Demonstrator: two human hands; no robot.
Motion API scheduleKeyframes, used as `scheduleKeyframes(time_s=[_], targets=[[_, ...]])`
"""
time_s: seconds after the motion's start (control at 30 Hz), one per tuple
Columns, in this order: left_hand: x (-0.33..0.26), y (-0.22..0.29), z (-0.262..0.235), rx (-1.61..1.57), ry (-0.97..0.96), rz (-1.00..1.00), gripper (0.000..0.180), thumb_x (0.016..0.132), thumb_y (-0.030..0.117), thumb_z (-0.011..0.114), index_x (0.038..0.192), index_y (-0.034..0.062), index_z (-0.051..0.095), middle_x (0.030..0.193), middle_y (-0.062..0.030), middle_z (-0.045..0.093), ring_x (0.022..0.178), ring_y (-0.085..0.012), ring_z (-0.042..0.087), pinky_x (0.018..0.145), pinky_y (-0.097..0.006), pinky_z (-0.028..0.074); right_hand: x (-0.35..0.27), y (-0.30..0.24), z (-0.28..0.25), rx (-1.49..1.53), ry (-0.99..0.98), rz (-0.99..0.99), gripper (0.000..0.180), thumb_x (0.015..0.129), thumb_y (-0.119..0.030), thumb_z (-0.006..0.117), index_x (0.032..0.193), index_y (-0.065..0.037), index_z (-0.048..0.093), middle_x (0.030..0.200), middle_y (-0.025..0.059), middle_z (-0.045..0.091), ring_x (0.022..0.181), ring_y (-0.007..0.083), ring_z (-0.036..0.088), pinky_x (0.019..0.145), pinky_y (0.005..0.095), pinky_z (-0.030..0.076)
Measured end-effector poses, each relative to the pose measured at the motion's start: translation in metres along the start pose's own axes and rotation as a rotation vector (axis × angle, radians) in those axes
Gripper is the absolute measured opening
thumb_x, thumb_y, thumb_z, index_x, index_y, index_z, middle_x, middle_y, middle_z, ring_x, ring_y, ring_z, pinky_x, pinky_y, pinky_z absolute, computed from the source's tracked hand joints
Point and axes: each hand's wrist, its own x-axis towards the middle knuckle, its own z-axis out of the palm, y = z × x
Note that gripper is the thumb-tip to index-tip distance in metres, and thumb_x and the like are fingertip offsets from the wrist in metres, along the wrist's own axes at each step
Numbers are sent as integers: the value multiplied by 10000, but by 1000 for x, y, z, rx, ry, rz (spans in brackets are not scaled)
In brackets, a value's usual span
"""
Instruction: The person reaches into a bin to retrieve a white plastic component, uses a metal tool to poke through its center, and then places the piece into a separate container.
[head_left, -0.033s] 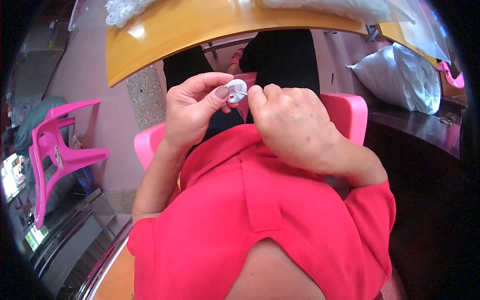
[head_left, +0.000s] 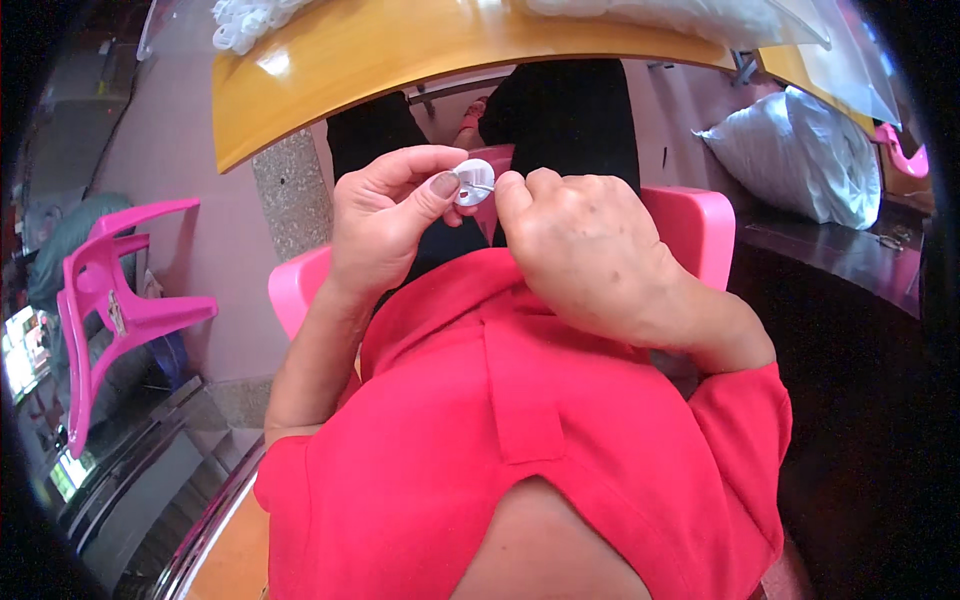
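My left hand (head_left: pixel 385 215) pinches a small white round piece (head_left: pixel 474 170) between thumb and fingers, up in front of my lap, just short of the bench (head_left: pixel 450 65). The thumb covers its left side, so I see only part of its face, with a dark hole low on it. A thin rod (head_left: pixel 483 187) lies across it toward my right hand (head_left: pixel 590 235). There the fingers curl in with the thumb by the rod's end, but the back of my hand hides them; whether they pinch the rod I cannot tell, nor whether its inner end sits inside the piece or on it.

At the upper left, the white plastic pieces (head_left: pixel 245 22) on the bench are cut off by the frame and too jumbled to separate. The contents of the pale sack (head_left: pixel 800 155) to the right are hidden.
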Motion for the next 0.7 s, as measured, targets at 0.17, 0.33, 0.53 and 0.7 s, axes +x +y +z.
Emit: scheduleKeyframes(time_s=[0.17, 0.33, 0.53, 0.7], targets=[[-3, 0, -4, -8, 6, 12, 176, 874, 31, 611, 1029, -49, 636, 897, -106, 668, 724, -134, 619, 622, -245, 518, 7, -4, -3, -10, -126, -30, 137, 729, -56, 582, 823, 21, 519, 687, 132, 585, 596, 259, 630, 506, 339, 498], [-5, -3, -12, 12, -6, 26, 172, 875, 26, 606, 1028, -41, 644, 891, -107, 667, 708, -131, 614, 620, -241, 515, 13, -3, -4, 59, -192, -79, 192, 730, -55, 574, 892, 43, 542, 734, 156, 611, 644, 288, 641, 551, 352, 510], [3, 4, -15, 10, 27, 114, 173, 873, 27, 609, 1029, -37, 646, 902, -106, 669, 711, -135, 617, 624, -242, 522, 19, -8, -6, 83, -114, 1, 184, 706, -9, 574, 876, 43, 525, 733, 175, 605, 623, 318, 625, 552, 373, 505], [3, 7, -17, 32, 48, 143, 177, 867, 26, 618, 1029, -39, 644, 913, -110, 670, 727, -140, 625, 628, -240, 526, 23, -14, -2, 114, -99, 55, 176, 701, 7, 567, 868, 40, 519, 720, 186, 600, 613, 333, 618, 551, 394, 502]])
